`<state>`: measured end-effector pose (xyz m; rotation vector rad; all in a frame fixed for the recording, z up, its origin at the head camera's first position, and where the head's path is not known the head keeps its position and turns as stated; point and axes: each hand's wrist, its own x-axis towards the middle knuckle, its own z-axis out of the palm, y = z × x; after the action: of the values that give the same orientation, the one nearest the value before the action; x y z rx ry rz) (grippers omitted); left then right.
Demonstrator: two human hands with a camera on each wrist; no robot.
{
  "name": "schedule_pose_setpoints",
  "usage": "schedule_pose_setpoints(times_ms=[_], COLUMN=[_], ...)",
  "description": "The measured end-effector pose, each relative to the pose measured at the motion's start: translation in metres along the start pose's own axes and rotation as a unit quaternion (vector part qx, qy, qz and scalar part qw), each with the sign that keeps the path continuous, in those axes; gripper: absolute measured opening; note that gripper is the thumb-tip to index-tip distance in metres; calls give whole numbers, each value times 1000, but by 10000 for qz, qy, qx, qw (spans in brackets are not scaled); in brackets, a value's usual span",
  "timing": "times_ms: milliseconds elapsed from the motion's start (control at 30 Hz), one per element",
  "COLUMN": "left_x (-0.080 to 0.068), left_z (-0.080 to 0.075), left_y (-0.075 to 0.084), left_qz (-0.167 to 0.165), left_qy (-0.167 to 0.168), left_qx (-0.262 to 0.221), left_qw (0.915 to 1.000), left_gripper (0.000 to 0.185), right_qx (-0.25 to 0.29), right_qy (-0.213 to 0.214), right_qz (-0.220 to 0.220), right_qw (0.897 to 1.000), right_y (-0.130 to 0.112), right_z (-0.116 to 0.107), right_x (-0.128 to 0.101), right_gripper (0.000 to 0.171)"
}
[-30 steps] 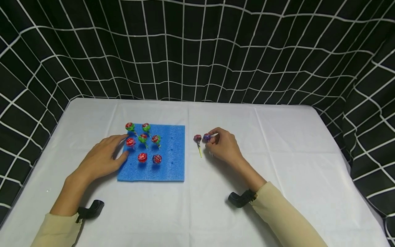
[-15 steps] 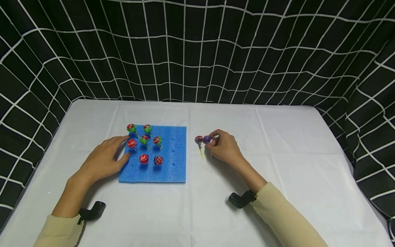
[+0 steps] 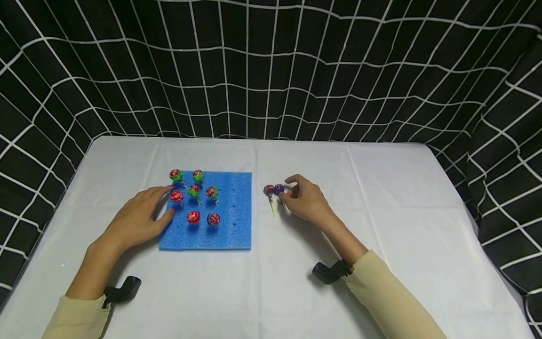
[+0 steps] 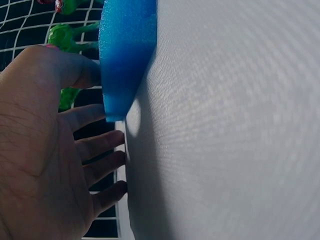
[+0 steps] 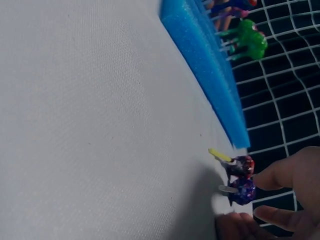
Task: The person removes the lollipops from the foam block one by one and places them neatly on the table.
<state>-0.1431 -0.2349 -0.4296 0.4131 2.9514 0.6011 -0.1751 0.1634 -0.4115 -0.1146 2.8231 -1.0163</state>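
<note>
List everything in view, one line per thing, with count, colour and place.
foam block: one, blue, left of table centre, small holes in its bare right part.
standing lollipops: seven, red, green and purple wrappers, stuck upright in the foam block's left part.
loose lollipops: two, one reddish, one purple, lying on the cloth right of the foam block.
tablecloth: one, white, over the table.
backdrop: one, black with white grid, behind and at the sides.
wrist mounts: two, black, at the cuffs.
sleeves: two, beige.
left hand: fingers straight, resting on the foam block's left edge.
right hand: fingertips at the purple lollipop; grip not clear.
</note>
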Motion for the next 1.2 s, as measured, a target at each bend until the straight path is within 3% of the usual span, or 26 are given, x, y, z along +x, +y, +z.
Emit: schedule_pose_setpoints(times_ms=[267, 433, 633, 767, 1033, 1200], left_x=[2, 2, 3, 4, 1, 1], left_z=[0, -3, -1, 1, -2, -3], left_y=[-1, -4, -5, -4, -2, 0], left_qz=[-36, -113, -75, -53, -118, -104], left_qy=[-56, -104, -113, -111, -129, -193], left_qx=[-46, 0, 3, 1, 30, 4], left_qw=[10000, 9999, 9999, 9999, 9998, 9998], left_gripper=[67, 67, 68, 68, 68, 68], right_qx=[387, 951, 1476, 1619, 1817, 1732], right_qy=[360, 658, 713, 559, -187, -661], right_qz=[-746, -1309, -1856, -2095, -2580, -2578], right_qw=[9958, 9846, 9689, 9627, 9487, 9482], right_y=[-5, -15, -26, -32, -52, -65], right_z=[3, 17, 27, 30, 41, 52], right_x=[-3, -1, -6, -12, -22, -26], right_gripper=[48, 42, 35, 35, 36, 35])
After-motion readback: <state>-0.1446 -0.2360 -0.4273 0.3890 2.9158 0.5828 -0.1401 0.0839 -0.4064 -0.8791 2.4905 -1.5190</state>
